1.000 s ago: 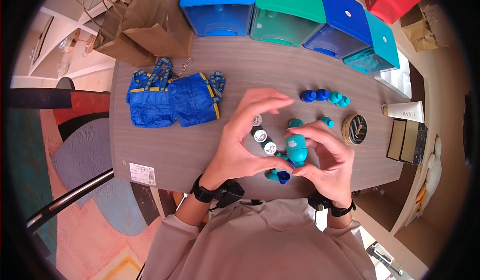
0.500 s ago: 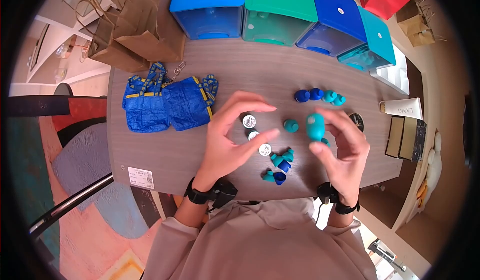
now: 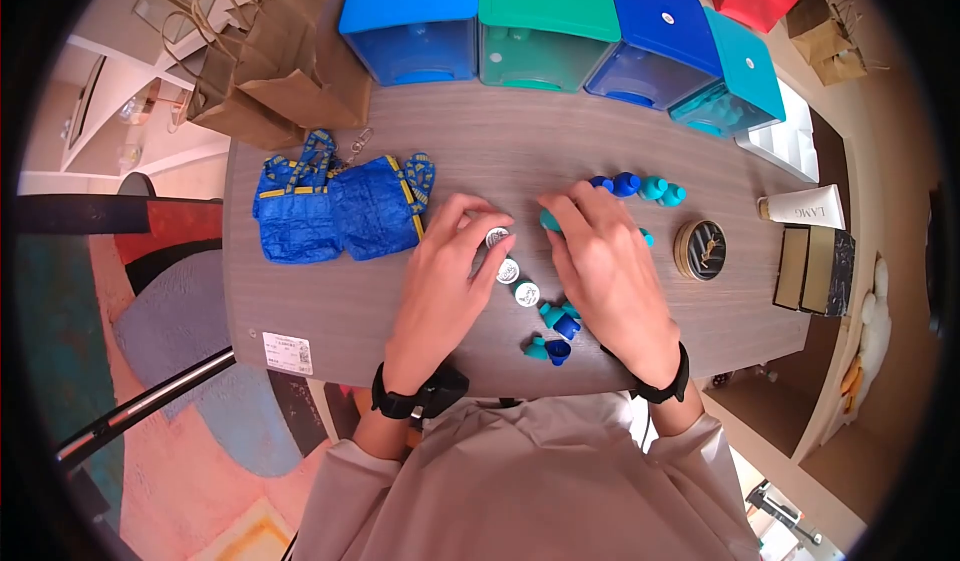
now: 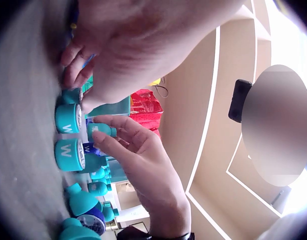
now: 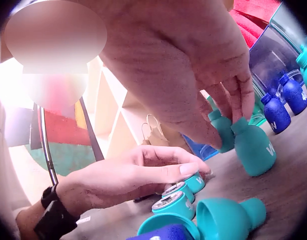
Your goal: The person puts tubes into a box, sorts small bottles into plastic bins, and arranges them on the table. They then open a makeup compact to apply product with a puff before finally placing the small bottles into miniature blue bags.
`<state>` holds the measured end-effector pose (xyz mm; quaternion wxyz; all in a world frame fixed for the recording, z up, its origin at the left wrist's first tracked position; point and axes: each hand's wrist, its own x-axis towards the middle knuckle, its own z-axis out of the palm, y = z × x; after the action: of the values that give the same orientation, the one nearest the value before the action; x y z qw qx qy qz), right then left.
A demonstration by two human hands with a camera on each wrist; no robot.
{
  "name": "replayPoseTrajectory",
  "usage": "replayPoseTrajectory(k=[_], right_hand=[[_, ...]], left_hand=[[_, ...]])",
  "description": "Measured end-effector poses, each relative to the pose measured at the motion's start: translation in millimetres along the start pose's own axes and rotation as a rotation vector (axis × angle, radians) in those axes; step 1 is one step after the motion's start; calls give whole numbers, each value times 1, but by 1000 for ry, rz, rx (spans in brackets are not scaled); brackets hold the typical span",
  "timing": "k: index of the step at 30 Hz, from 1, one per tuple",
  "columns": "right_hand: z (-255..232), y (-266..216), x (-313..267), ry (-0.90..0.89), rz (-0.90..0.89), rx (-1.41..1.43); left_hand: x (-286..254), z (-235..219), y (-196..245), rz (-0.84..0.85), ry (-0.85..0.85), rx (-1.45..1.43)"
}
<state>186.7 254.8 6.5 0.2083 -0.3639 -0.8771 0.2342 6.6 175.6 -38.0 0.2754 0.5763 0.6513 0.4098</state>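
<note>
My left hand point(image 3: 437, 271) pinches the farthest of three short teal cylinders with white patterned tops; the middle cylinder point(image 3: 508, 271) and nearest cylinder point(image 3: 526, 293) stand in a row towards me. To the right of that row, my right hand point(image 3: 610, 266) holds a small teal bottle-shaped piece point(image 5: 221, 131) by thumb and fingers, upright and low over the table. Right beside it stands another teal bottle-shaped piece point(image 5: 254, 150), marked with a white W and hidden under the hand in the head view. Closer to me lie teal pieces point(image 3: 536, 347) and blue pieces point(image 3: 560, 352).
Blue bottle-shaped pieces point(image 3: 627, 184) and teal ones point(image 3: 655, 189) stand beyond my right hand. A round black-and-gold tin point(image 3: 701, 251) sits to the right, a blue bag point(image 3: 340, 211) to the left. Coloured bins point(image 3: 550, 21) line the back, beside brown paper bags point(image 3: 300, 71).
My right hand has carried the teal piece leftwards and down to the table, and turned palm down. My left hand has gone from spread fingers to pinching the farthest cylinder.
</note>
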Motion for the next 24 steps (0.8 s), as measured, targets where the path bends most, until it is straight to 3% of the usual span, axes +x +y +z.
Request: replayPoseTrajectory(k=[2, 8, 12, 14, 18, 24], right_hand=[[-1, -2, 2, -86, 15, -184], [-2, 2, -4, 4, -62, -274], [-30, -13, -25, 32, -133, -117], [-40, -9, -42, -122, -211, -47], [-35, 0, -71, -268, -118, -78], [-27, 6, -83, -218, -88, -83]], left_hand=[[-1, 1, 1, -33, 6, 47], [-2, 2, 3, -33, 16, 79], [-3, -6, 2, -13, -24, 49], [-3, -12, 1, 5, -106, 5], [0, -18, 1, 14, -180, 8], [6, -21, -3, 40, -222, 21]])
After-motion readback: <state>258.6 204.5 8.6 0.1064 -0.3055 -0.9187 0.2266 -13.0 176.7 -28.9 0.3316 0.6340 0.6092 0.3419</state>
